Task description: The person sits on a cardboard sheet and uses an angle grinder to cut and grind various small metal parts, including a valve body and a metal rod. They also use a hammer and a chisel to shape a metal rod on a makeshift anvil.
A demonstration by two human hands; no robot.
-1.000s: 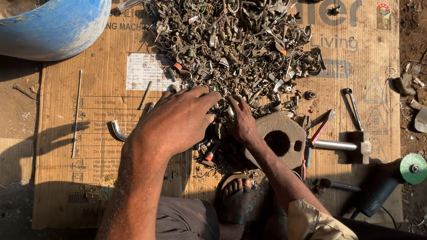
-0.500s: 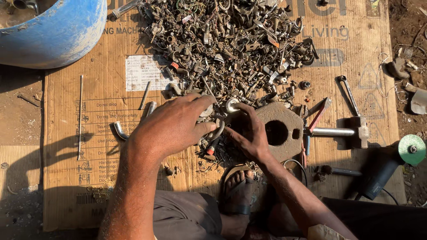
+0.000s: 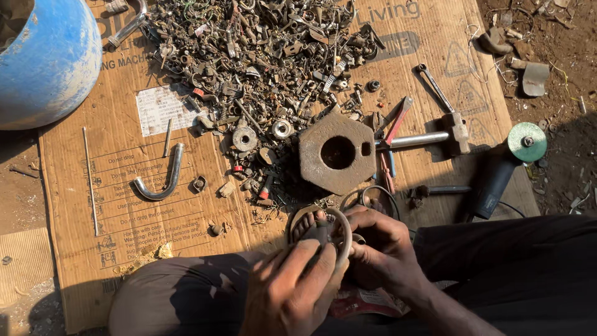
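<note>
Both my hands are close to my body at the bottom of the view, over my lap. My left hand and my right hand together grip a curved grey metal ring with a dark piece inside it; my fingers hide most of it. Just ahead of them a rusty hexagonal metal plate with a round hole lies on a cardboard sheet. Beyond the plate spreads a big pile of small scrap metal parts.
A blue drum stands at the far left. On the cardboard lie a bent pipe, a thin rod, a hammer, a spanner and red-handled pliers. An angle grinder lies at the right, on bare dirt.
Both hands have pulled back from the scrap pile toward my body, bringing the metal ring with them. The hexagonal plate, hidden before by my hands, now shows fully.
</note>
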